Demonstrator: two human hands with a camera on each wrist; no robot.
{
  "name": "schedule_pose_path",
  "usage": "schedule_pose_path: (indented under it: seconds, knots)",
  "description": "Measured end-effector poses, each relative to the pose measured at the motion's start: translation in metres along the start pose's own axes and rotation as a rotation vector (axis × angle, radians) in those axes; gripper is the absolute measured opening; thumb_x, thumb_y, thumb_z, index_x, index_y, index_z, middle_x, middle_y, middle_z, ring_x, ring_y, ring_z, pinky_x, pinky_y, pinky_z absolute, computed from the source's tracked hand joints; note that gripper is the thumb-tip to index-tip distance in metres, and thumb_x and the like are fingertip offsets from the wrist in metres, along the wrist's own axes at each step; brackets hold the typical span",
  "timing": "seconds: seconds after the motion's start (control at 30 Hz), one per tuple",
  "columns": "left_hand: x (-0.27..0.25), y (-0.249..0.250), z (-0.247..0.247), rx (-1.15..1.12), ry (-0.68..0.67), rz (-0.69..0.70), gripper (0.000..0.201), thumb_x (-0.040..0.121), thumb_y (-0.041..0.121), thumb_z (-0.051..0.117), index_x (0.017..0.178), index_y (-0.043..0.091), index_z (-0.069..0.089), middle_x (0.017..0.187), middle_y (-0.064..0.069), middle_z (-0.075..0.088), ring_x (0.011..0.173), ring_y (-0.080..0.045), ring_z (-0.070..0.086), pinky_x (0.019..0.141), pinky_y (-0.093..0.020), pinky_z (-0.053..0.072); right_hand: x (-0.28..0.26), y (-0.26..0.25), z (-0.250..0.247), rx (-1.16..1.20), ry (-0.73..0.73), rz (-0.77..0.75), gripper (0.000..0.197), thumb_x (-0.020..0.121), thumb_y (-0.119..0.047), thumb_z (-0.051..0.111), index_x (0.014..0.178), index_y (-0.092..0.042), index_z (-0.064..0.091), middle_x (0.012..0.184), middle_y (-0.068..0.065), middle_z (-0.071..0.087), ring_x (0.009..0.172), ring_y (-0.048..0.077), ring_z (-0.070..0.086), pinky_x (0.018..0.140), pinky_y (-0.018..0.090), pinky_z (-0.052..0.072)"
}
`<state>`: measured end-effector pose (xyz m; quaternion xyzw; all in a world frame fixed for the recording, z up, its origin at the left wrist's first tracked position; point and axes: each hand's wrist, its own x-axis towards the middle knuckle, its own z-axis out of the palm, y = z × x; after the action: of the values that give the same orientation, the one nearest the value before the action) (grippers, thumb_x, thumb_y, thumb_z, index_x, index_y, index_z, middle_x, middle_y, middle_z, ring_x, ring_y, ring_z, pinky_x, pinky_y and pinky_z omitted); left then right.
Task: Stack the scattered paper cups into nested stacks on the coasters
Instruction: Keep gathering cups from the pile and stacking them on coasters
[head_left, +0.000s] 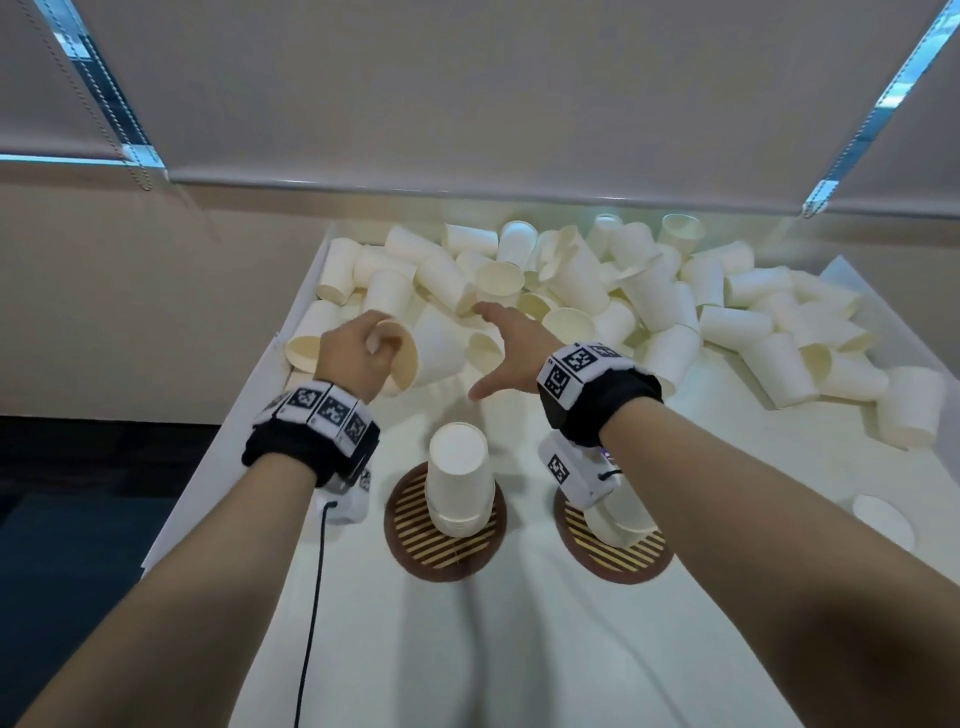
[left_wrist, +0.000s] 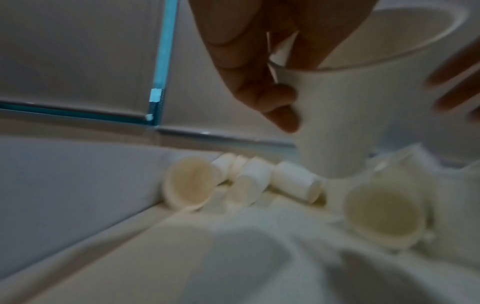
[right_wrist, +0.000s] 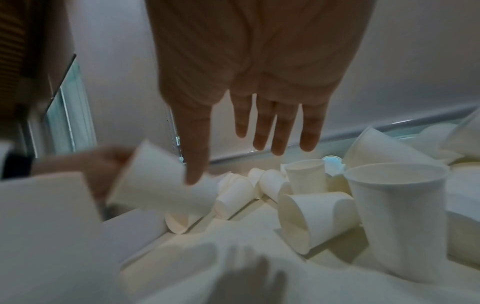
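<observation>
A plain white paper cup (head_left: 402, 358) is gripped in the curled fingers of the left hand (head_left: 353, 353), above the table's (head_left: 519, 649) left side. The right hand (head_left: 511, 345) is spread wide, holding nothing, beside a far heap of tapered cups (head_left: 649, 291). Nearer, inverted nested stacks (head_left: 460, 478) stand on two round, slatted brown coasters (head_left: 447, 551).

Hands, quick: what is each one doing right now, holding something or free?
Left hand: fingers curled round a paper cup, holding it.
Right hand: open, fingers straight, holding nothing, reaching toward the pile of cups.
</observation>
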<state>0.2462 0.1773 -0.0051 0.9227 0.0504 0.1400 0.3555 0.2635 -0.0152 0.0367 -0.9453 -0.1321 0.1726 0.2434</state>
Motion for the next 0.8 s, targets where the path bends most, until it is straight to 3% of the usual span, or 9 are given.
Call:
schedule_pose_path:
  seconds: [0.1, 0.27, 0.37, 0.47, 0.57, 0.63, 0.7, 0.73, 0.8]
  knots:
    - [0.016, 0.023, 0.001, -0.096, -0.007, -0.036, 0.011, 0.090, 0.014, 0.053, 0.085, 0.006, 0.060, 0.080, -0.014, 0.057, 0.076, -0.025, 0.050, 0.063, -0.026, 0.034, 0.013, 0.008, -0.002, -0.147, 0.051, 0.124, 0.075, 0.078, -0.017, 0.071, 0.142, -0.013, 0.031, 0.141, 0.011, 0.040, 0.127, 0.031, 0.044, 0.103, 0.042, 0.041]
    - [0.022, 0.024, 0.012, -0.212, -0.038, -0.185, 0.020, 0.086, 0.008, 0.052, 0.104, 0.006, 0.060, 0.094, -0.011, 0.059, 0.069, -0.030, 0.059, 0.030, -0.013, 0.039, 0.015, 0.029, -0.006, -0.179, 0.023, 0.284, 0.041, 0.087, -0.022, 0.058, 0.125, -0.007, 0.057, 0.133, 0.017, 0.052, 0.123, 0.035, 0.049, 0.095, 0.040, 0.042]
    - [0.020, 0.018, 0.017, -0.341, -0.095, -0.232, 0.038, 0.081, -0.003, 0.045, 0.106, 0.024, 0.055, 0.102, -0.009, 0.060, 0.049, -0.024, 0.063, 0.036, -0.018, 0.046, 0.020, 0.036, -0.004, -0.139, -0.035, 0.313, 0.041, 0.093, -0.017, 0.051, 0.130, 0.000, 0.051, 0.137, 0.020, 0.048, 0.128, 0.036, 0.044, 0.100, 0.041, 0.039]
    - [0.019, 0.014, 0.021, -0.434, -0.171, -0.258, 0.058, 0.077, -0.010, 0.035, 0.107, 0.038, 0.051, 0.108, -0.008, 0.056, 0.046, -0.024, 0.063, 0.044, -0.025, 0.051, 0.027, 0.044, 0.000, -0.112, -0.071, 0.357, 0.041, 0.094, -0.016, 0.049, 0.131, 0.001, 0.049, 0.136, 0.020, 0.049, 0.126, 0.034, 0.047, 0.093, 0.038, 0.041]
    - [0.021, 0.012, 0.022, -0.464, -0.229, -0.265, 0.061, 0.077, -0.011, 0.033, 0.113, 0.036, 0.050, 0.114, -0.009, 0.054, 0.050, -0.026, 0.065, 0.043, -0.024, 0.050, 0.029, 0.044, -0.002, -0.070, -0.034, 0.348, 0.041, 0.093, -0.016, 0.052, 0.130, 0.000, 0.050, 0.122, 0.018, 0.053, 0.099, 0.025, 0.047, 0.070, 0.029, 0.037]
    - [0.021, 0.011, 0.021, -0.462, -0.225, -0.288, 0.060, 0.079, -0.010, 0.032, 0.119, 0.031, 0.050, 0.115, -0.010, 0.055, 0.049, -0.023, 0.065, 0.041, -0.024, 0.050, 0.028, 0.041, -0.010, -0.057, 0.077, 0.324, 0.035, 0.091, -0.019, 0.054, 0.123, -0.004, 0.055, 0.114, 0.017, 0.057, 0.090, 0.020, 0.037, 0.074, 0.026, 0.032]
    - [0.020, 0.013, 0.017, -0.458, -0.178, -0.327, 0.055, 0.081, -0.009, 0.034, 0.119, 0.026, 0.051, 0.113, -0.008, 0.057, 0.045, -0.019, 0.065, 0.042, -0.024, 0.052, 0.027, 0.035, -0.020, -0.063, 0.202, 0.337, 0.013, 0.090, -0.023, 0.053, 0.089, -0.011, 0.057, 0.081, 0.007, 0.053, 0.087, 0.021, 0.040, 0.075, 0.027, 0.033]
    - [0.019, 0.015, 0.014, -0.463, -0.153, -0.340, 0.051, 0.081, -0.008, 0.035, 0.116, 0.025, 0.052, 0.112, -0.007, 0.058, 0.044, -0.017, 0.064, 0.043, -0.024, 0.053, 0.026, 0.031, -0.023, -0.066, 0.262, 0.341, 0.021, 0.090, -0.026, 0.051, 0.077, -0.010, 0.052, 0.073, 0.005, 0.048, 0.085, 0.024, 0.045, 0.074, 0.030, 0.035]
    - [0.019, 0.021, 0.008, -0.473, -0.108, -0.341, 0.043, 0.081, -0.006, 0.039, 0.109, 0.023, 0.053, 0.110, -0.007, 0.062, 0.040, -0.016, 0.062, 0.043, -0.023, 0.054, 0.021, 0.023, -0.029, -0.025, 0.346, 0.321, 0.038, 0.092, -0.040, 0.046, 0.087, -0.005, 0.059, 0.092, 0.009, 0.058, 0.097, 0.031, 0.054, 0.084, 0.036, 0.043]
